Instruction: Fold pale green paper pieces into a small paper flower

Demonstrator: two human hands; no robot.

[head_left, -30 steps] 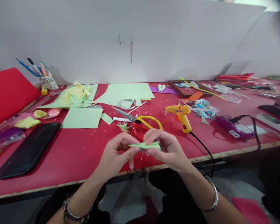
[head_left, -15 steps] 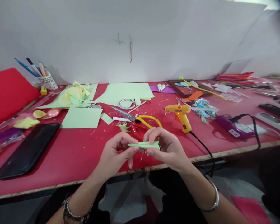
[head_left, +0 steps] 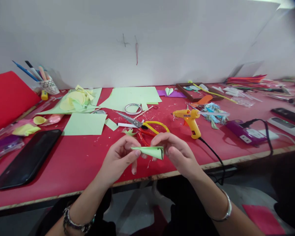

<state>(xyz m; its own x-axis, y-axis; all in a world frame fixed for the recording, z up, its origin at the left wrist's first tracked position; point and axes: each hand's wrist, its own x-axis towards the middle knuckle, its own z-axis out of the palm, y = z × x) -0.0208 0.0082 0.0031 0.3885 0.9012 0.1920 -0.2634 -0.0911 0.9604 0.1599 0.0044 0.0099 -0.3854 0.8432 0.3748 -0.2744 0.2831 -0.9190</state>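
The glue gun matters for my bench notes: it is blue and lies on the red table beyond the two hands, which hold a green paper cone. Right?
Not quite. In the head view the glue gun is yellow-orange, not blue. It does lie on the red table beyond the left hand and right hand, which hold the green paper cone.

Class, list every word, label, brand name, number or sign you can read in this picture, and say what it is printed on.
None can be read.
Glue gun: a dark label patch on the handle, too small to read.
Tape roll: print on the rim, blurred.
Green paper cone, held by left hand and right hand: blank.
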